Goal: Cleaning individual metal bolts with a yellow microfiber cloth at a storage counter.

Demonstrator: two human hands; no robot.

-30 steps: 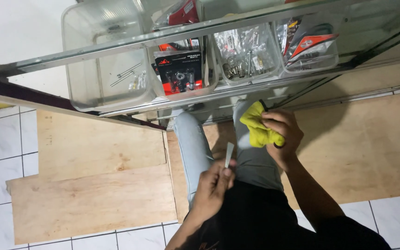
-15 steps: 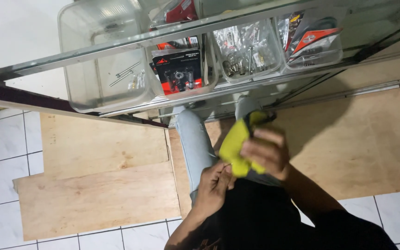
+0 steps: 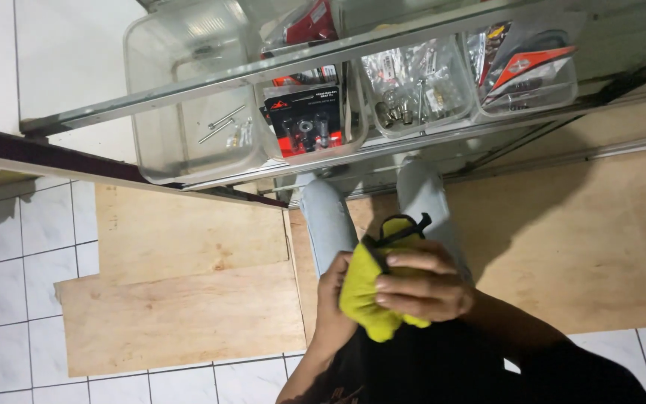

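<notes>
- We hold a yellow cloth (image 3: 364, 295) bunched between both hands, in front of our legs (image 3: 330, 224) and below the glass shelf (image 3: 278, 67), which serves as landmark throughout.
- The right hand (image 3: 422, 288) lies over the cloth with fingers curled, pressing it against the left hand (image 3: 332, 299); the left hand cups the cloth from behind, its fingers mostly hidden, so we cannot tell whether they pinch anything inside the fold.
- A thin black loop (image 3: 405, 227) protrudes from the top of the cloth, on the side toward the shelf.
- Step in hand, as we judge it: something is being wiped or wrapped within the cloth. A next move would call for keeping the right-hand press firm while the left hand turns or draws.
- Edges: the shelf's metal front rail (image 3: 188, 93) and the clear plastic bins (image 3: 188, 127) of small hardware sit just above the hands.
- Open room: the plywood sheets (image 3: 181, 299) and white floor tiles (image 3: 9, 239), below and to the side of the shelf, leave free space.
</notes>
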